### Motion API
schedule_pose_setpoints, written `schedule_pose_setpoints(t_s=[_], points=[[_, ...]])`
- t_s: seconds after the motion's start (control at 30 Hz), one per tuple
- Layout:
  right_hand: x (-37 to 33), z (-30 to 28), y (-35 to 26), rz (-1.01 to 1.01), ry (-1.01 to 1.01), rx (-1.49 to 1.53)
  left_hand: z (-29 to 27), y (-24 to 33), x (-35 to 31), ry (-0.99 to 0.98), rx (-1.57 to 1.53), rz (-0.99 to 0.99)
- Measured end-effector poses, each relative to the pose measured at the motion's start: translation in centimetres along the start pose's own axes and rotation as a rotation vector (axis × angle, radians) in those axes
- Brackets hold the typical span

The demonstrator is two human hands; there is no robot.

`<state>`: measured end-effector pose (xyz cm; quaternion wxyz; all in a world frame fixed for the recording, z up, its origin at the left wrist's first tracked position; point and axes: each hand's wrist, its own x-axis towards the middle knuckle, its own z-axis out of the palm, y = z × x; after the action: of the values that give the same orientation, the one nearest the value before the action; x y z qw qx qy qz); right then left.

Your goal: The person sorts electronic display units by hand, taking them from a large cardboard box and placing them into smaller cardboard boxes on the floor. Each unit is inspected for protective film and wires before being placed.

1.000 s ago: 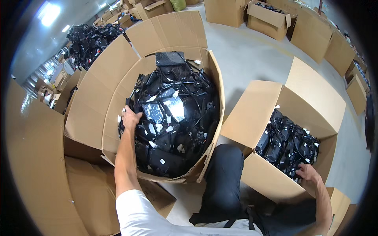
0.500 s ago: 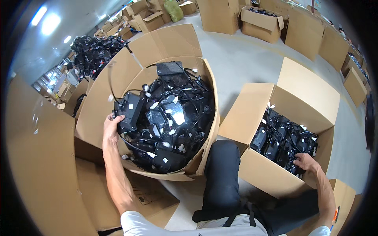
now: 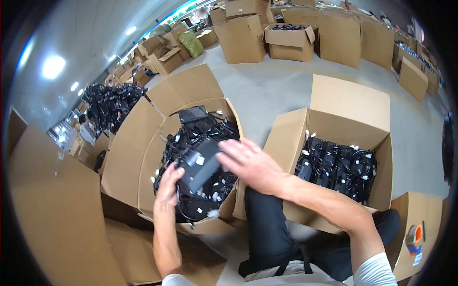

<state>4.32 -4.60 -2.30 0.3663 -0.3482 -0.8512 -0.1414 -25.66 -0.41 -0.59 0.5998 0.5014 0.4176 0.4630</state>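
My left hand (image 3: 169, 185) is closed on the near left side of a black power adapter (image 3: 205, 167), a flat block with a small white label, blurred by motion. A thin black cable hangs below it. Close to the adapter's right end, my right hand (image 3: 253, 164) reaches across with its fingers stretched out; I cannot tell whether they touch it. Underneath is a large cardboard box (image 3: 126, 148) heaped with black adapters, their cables and white plugs. To the right, an open carton (image 3: 350, 97) holds rows of black adapters (image 3: 336, 167) with cables on top.
Cardboard panels (image 3: 57, 200) stand at the left. A heap of black cables (image 3: 112, 105) rises beyond the big box. At the lower right, a roll of orange tape (image 3: 418, 233) lies on a carton (image 3: 427, 209). More cartons (image 3: 238, 40) line the far floor, near a green sack (image 3: 192, 45).
My right hand has left the right carton and come over to the adapter. My left hand has brought the adapter nearer the box's middle. The view has shifted.
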Motion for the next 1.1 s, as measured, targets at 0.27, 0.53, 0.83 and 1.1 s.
schedule_pose_setpoints(t_s=[0.27,0.53,0.83,1.1], points=[[2.4,4.4,-1.6,0.021,0.071,0.127,-0.6,-4.8,-1.0,-0.002,-0.22,-0.007],[-0.5,2.8,-1.1,0.812,0.073,1.559,6.7,-3.9,-1.7,0.424,-0.036,0.283],[-3.7,-2.1,-4.0,0.937,0.007,1.724,13.3,-7.6,-5.1,0.163,0.103,0.571],[-6.7,-2.6,-2.3,1.041,0.156,1.919,13.4,-3.6,-4.8,0.249,-0.472,0.49]])
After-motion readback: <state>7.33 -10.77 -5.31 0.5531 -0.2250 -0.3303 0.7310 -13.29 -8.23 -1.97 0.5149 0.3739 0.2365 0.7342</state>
